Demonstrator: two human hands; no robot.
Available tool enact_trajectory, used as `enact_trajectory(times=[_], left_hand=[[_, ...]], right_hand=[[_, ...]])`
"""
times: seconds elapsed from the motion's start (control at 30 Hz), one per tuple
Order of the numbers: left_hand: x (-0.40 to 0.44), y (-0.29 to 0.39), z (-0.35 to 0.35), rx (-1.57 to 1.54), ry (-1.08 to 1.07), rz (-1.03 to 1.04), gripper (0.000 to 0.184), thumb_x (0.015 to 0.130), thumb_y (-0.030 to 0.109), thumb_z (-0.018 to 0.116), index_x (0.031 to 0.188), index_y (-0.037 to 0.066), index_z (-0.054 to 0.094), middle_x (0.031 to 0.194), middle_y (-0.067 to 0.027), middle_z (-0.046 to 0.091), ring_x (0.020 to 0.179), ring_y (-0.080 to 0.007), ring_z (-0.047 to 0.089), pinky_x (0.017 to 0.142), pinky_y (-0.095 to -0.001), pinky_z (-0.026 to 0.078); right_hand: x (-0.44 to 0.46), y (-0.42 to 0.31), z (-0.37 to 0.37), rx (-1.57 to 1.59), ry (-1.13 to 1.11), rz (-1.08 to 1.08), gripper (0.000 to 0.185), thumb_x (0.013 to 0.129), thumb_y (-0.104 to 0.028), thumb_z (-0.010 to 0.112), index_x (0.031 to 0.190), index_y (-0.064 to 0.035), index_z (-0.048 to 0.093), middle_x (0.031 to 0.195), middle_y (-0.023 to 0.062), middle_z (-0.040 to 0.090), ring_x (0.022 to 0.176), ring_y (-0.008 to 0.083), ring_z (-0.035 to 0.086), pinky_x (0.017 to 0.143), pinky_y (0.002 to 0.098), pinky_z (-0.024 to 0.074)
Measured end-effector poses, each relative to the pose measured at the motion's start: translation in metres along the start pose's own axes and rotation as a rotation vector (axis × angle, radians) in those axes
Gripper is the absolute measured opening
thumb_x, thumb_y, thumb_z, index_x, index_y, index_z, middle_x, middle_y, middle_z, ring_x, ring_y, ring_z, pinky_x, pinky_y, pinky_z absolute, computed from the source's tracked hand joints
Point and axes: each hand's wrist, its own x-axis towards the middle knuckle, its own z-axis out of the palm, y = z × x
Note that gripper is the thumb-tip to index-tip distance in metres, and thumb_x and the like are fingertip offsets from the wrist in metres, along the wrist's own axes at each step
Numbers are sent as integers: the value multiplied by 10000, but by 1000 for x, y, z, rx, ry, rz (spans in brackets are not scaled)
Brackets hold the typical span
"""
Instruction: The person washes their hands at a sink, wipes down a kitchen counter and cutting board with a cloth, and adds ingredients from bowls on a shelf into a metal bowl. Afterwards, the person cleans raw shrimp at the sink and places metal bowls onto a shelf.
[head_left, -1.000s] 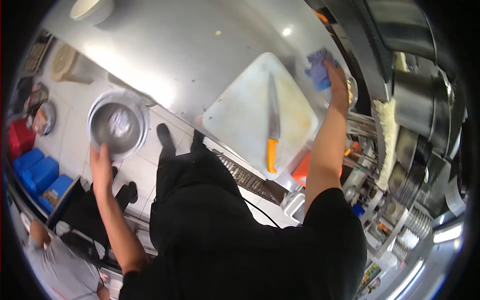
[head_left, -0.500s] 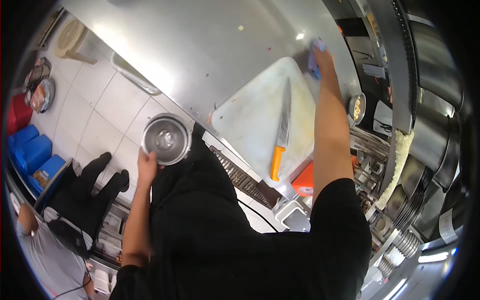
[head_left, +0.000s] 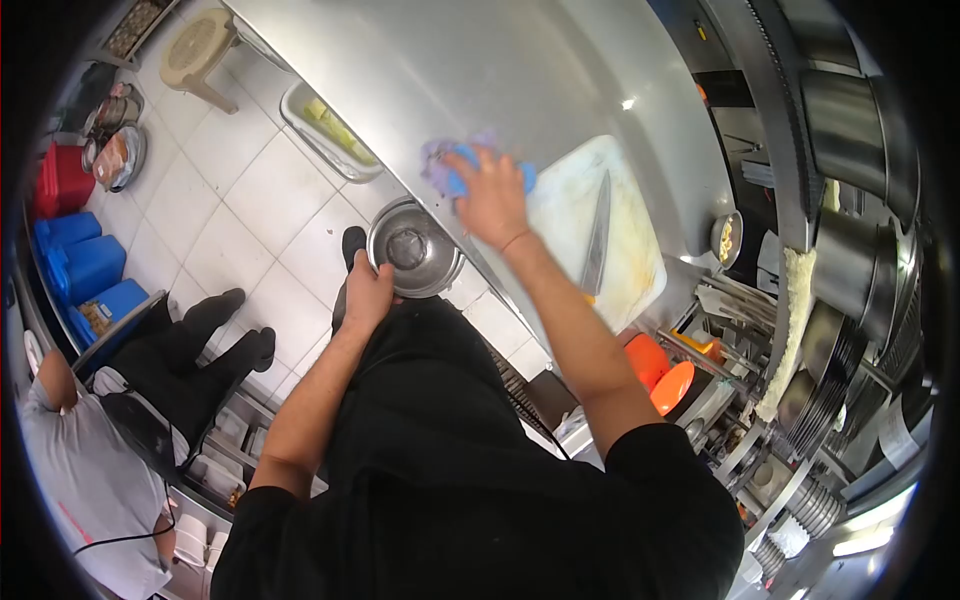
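Wiping the steel counter (head_left: 430,80) looks like the step in hand. My right hand (head_left: 492,205) holds a purple-and-blue cloth (head_left: 437,168) against it, fingers bent over the fabric, near the front edge and beside the white cutting board (head_left: 555,215), where a knife (head_left: 599,235) lies. My left hand (head_left: 370,292) grips a metal bowl (head_left: 438,268) by its rim, just beyond that edge. The next move, I judge, calls for a flat cloth and a steady bowl.

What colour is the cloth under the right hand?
The cloth under the right hand is purple and blue; the head view shows it.
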Motion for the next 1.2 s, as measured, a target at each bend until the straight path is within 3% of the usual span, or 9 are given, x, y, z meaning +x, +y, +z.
enact_trajectory(times=[0.33,0.47,0.67,0.73,0.9,1.1,1.13,1.17,1.2], left_hand=[[-11,11,-19,22,-91,-13,272,971,125,567,1121,-80,471,817,-234,689,547,-276,705,489,-378,572],[-3,7,-26,-3,-138,-10,276,973,128,563,1106,-96,471,828,-247,689,540,-280,699,468,-370,569],[24,-9,-44,17,-179,22,345,978,141,577,1190,-104,458,924,-259,678,596,-295,716,472,-369,597],[24,23,-69,65,-235,-19,338,983,127,566,1215,-96,465,971,-253,679,647,-292,729,484,-363,615],[60,33,-134,-1,-238,25,325,991,115,531,1242,-85,475,1069,-248,666,749,-301,744,500,-346,643],[88,46,-206,-143,-179,10,384,989,104,495,1319,-86,450,1061,-214,663,718,-253,717,487,-332,627],[91,51,-217,-164,-152,22,387,990,108,496,1325,-80,450,1059,-209,665,713,-247,714,482,-329,622],[92,55,-225,-187,-131,28,391,990,112,497,1331,-73,450,1058,-203,667,707,-240,711,477,-326,617],[84,54,-228,-211,-111,19,394,991,115,498,1337,-66,449,1056,-197,669,702,-234,708,472,-322,613]], right_hand=[[-60,-114,11,542,42,-41,575,706,-73,691,1273,-158,651,1263,179,575,1094,422,557,952,510,495],[-33,-71,-16,387,278,66,547,716,-48,661,1256,-135,656,1261,201,575,1093,441,558,968,508,499],[-8,-93,3,8,133,194,465,768,-196,735,1228,-159,678,1236,192,599,1072,416,599,907,502,519],[-31,-125,50,72,8,-24,468,780,-231,754,1235,-165,671,1199,172,610,1040,394,625,875,495,539],[-7,-148,-24,406,179,237,474,788,-240,746,1242,-131,665,1136,172,637,1019,376,665,894,476,555],[24,60,-115,470,611,789,528,833,-322,746,1291,-83,640,1056,209,727,939,394,711,845,453,565],[16,139,-108,427,619,643,399,855,-281,739,1179,-51,709,1027,177,751,900,293,720,810,423,562],[15,189,-112,42,574,916,380,868,-264,730,1178,-45,713,980,134,757,843,226,709,779,378,561],[10,237,-118,540,575,923,384,900,-329,709,1168,-55,726,1006,112,768,867,266,721,792,389,560]])
